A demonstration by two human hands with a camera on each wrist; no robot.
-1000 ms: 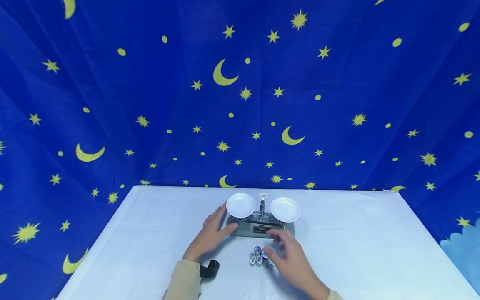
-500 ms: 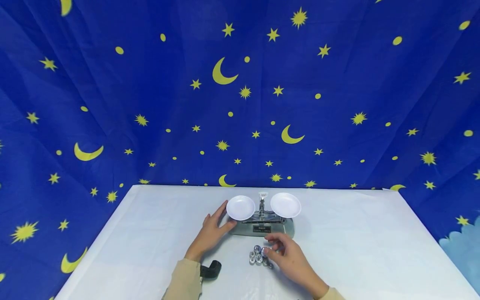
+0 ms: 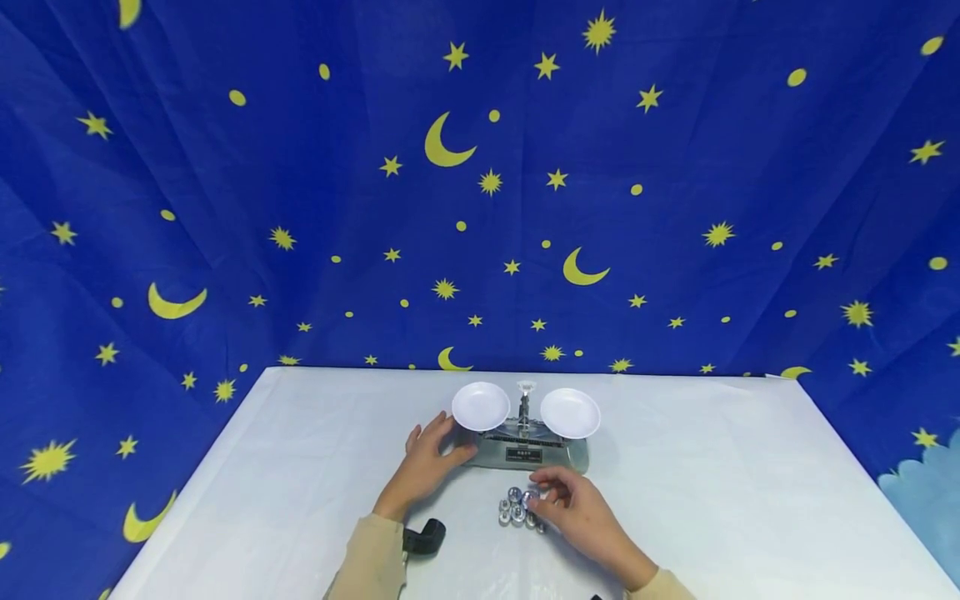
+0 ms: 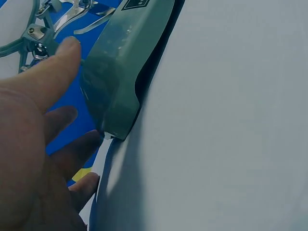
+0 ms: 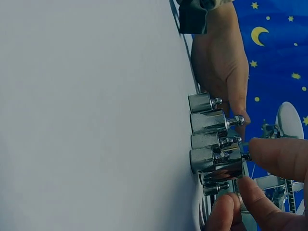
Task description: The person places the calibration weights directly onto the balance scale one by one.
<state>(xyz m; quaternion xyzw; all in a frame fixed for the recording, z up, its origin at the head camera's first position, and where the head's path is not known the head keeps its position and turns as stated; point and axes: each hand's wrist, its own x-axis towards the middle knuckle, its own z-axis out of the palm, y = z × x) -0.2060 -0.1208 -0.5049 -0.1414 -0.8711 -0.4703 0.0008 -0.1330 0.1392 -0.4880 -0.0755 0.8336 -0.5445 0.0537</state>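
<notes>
A grey-green balance scale [image 3: 491,454] with two white pans stands on the white table. My left hand [image 3: 423,468] rests beside its left end, fingers spread and thumb near the base. In the left wrist view, the thumb [image 4: 60,65] lies in front of the scale's arms. Several shiny cylindrical metal weights [image 3: 517,515] with knobs stand upright in a cluster before the scale. My right hand [image 3: 587,515] has its thumb and curled fingers round a larger metal weight [image 5: 233,164] at the back of the cluster. The thumb meets its knob; part of its base is hidden.
The left pan [image 3: 481,407] and the right pan [image 3: 571,413] bear nothing. A black strap piece [image 3: 426,537] sits at the left sleeve. A blue curtain [image 3: 510,217] with yellow stars and moons hangs behind the table [image 3: 720,483].
The pans have rocked: the right one rose above the left, then dropped back below it. My right fingers have drawn in closer round the weight. My left hand stays nearly in place.
</notes>
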